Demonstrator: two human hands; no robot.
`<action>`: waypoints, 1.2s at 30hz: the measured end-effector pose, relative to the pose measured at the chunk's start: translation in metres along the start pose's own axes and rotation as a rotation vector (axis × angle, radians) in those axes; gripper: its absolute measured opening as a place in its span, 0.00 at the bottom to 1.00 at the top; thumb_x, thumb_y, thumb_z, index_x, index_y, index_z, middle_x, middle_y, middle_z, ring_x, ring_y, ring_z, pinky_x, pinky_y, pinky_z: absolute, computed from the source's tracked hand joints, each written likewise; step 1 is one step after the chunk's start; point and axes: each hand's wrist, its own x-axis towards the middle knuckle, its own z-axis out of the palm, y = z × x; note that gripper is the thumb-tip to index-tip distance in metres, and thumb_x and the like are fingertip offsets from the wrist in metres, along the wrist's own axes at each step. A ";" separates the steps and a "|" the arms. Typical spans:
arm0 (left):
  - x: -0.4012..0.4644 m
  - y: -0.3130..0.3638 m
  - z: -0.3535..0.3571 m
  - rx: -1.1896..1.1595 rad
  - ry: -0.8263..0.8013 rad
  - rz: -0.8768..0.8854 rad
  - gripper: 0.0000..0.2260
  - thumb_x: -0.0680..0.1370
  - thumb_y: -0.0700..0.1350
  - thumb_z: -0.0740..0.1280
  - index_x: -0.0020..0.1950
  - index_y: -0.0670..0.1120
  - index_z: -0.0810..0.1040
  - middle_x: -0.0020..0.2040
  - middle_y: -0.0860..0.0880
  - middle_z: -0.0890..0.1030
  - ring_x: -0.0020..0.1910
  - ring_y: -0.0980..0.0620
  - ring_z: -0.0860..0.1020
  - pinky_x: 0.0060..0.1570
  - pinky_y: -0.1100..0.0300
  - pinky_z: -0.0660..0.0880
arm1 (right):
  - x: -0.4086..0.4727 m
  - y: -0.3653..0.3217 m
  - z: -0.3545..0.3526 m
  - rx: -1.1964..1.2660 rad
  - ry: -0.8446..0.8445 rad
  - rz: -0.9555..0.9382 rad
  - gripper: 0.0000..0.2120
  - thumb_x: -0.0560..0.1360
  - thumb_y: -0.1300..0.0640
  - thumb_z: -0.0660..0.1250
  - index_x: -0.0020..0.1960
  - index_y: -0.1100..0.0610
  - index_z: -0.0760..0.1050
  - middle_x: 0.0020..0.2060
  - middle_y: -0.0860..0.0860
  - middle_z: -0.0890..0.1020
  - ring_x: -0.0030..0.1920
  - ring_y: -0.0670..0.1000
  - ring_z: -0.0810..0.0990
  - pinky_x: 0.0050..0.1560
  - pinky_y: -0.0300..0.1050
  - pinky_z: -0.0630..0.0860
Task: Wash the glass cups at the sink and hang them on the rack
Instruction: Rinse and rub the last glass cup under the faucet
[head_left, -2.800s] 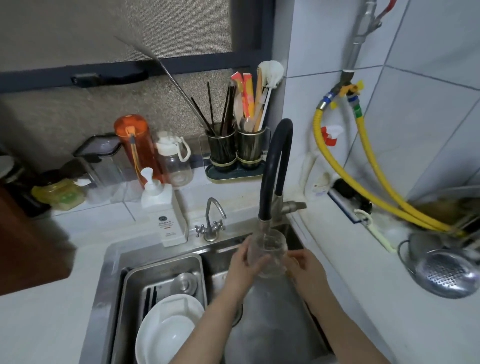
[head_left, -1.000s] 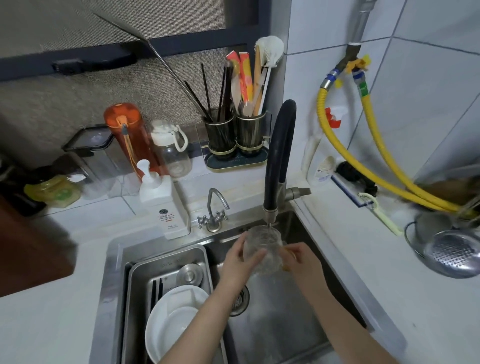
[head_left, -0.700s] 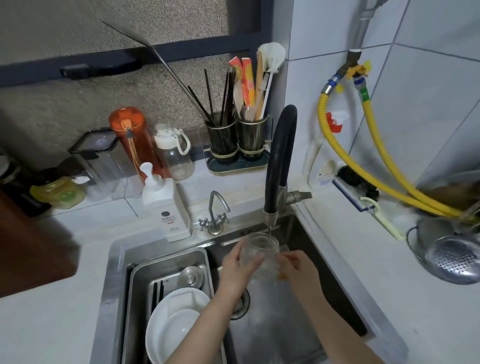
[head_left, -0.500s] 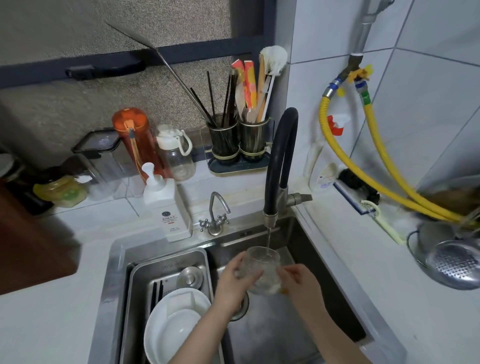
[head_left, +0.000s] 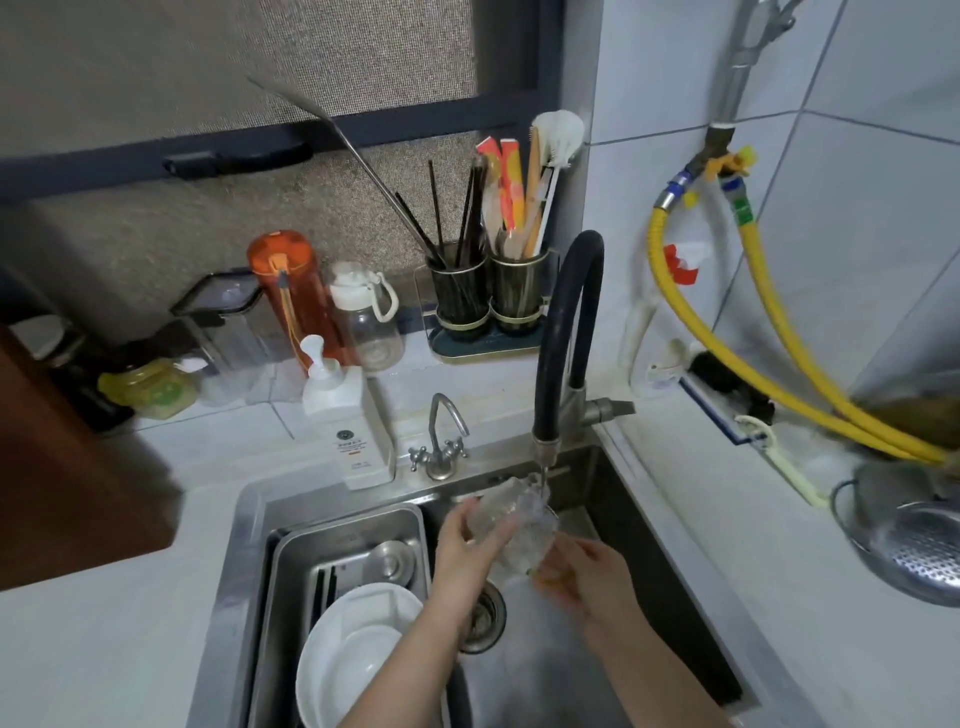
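A clear glass cup (head_left: 519, 525) is held tilted over the steel sink (head_left: 644, 571), right under the spout of the black faucet (head_left: 566, 332), where a thin stream of water falls. My left hand (head_left: 465, 545) grips the cup's left side with fingers curled round it. My right hand (head_left: 582, 577) holds the cup's lower right side, with something small and orange at the fingertips. No rack for the cups is in view.
A steel tray (head_left: 291, 561) in the sink's left half holds white plates (head_left: 353, 654) and a lid. A soap dispenser (head_left: 353, 431), a small tap (head_left: 441, 441), bottles and a utensil holder (head_left: 488, 301) stand behind. Yellow hoses (head_left: 779, 343) and a colander (head_left: 914, 545) are at right.
The cup went from upright under the stream to tilted, its mouth turned to the right. Both hands stayed on it and shifted slightly lower in the sink.
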 end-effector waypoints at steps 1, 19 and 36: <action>-0.001 0.001 0.002 -0.021 -0.021 -0.027 0.45 0.57 0.62 0.79 0.70 0.52 0.66 0.67 0.48 0.72 0.63 0.52 0.74 0.60 0.58 0.73 | 0.001 0.000 0.002 0.069 -0.011 0.043 0.14 0.78 0.64 0.63 0.53 0.77 0.71 0.37 0.62 0.74 0.33 0.54 0.74 0.25 0.37 0.77; 0.002 0.032 0.015 0.377 -0.134 0.304 0.37 0.62 0.50 0.78 0.66 0.63 0.64 0.62 0.66 0.63 0.64 0.66 0.64 0.61 0.77 0.60 | 0.019 -0.039 -0.005 -0.139 -0.139 -0.188 0.09 0.76 0.55 0.68 0.51 0.60 0.80 0.45 0.54 0.84 0.45 0.50 0.82 0.50 0.46 0.76; 0.031 0.033 0.023 -0.094 -0.233 -0.133 0.33 0.70 0.65 0.70 0.71 0.61 0.63 0.66 0.44 0.76 0.56 0.48 0.81 0.62 0.46 0.74 | 0.034 -0.052 -0.002 -0.197 -0.386 -0.265 0.07 0.78 0.61 0.63 0.49 0.64 0.79 0.42 0.57 0.83 0.44 0.53 0.82 0.49 0.45 0.78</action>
